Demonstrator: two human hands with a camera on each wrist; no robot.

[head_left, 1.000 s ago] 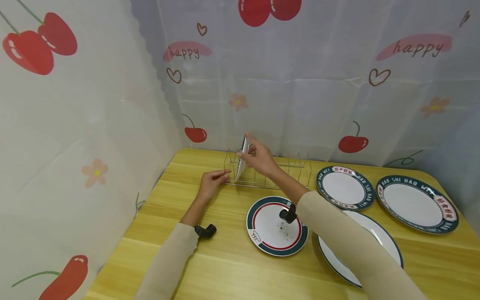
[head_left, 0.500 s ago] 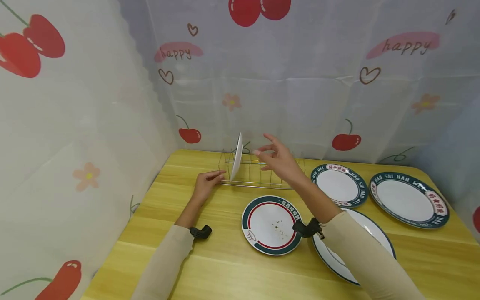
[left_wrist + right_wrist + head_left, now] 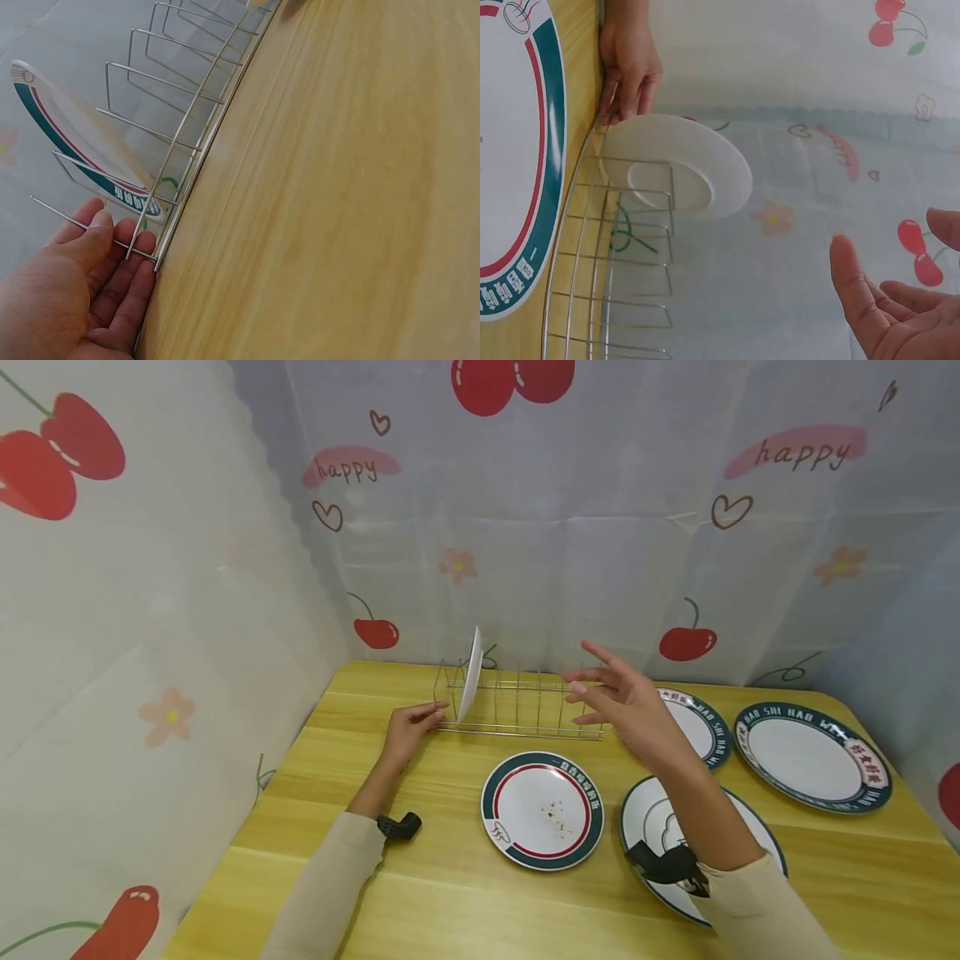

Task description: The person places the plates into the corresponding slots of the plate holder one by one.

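A wire dish rack [image 3: 525, 731] stands at the back of the table, with one plate [image 3: 470, 677] upright in a slot near its left end. My left hand [image 3: 408, 731] pinches the end wire of the rack; thumb and fingers close around it in the left wrist view, where the plate's green-and-red rim [image 3: 56, 127] also shows. Over the rack's right end my right hand [image 3: 630, 710] hangs in the air, fingers spread and holding nothing. In the right wrist view the plate's white underside [image 3: 679, 169] faces that hand [image 3: 900, 307].
A green-and-red-rimmed plate [image 3: 525, 814] with dark crumbs lies before the rack. To the right are a larger plate [image 3: 637, 810], partly under my right forearm, a green-rimmed plate [image 3: 716, 735] and an oval platter [image 3: 802, 760]. Patterned curtains [image 3: 562, 568] hang behind and on the left.
My right hand has let go of the plate in the rack and moved right, away from it. The plate stays upright in its slot. My left hand remains at the rack's end.
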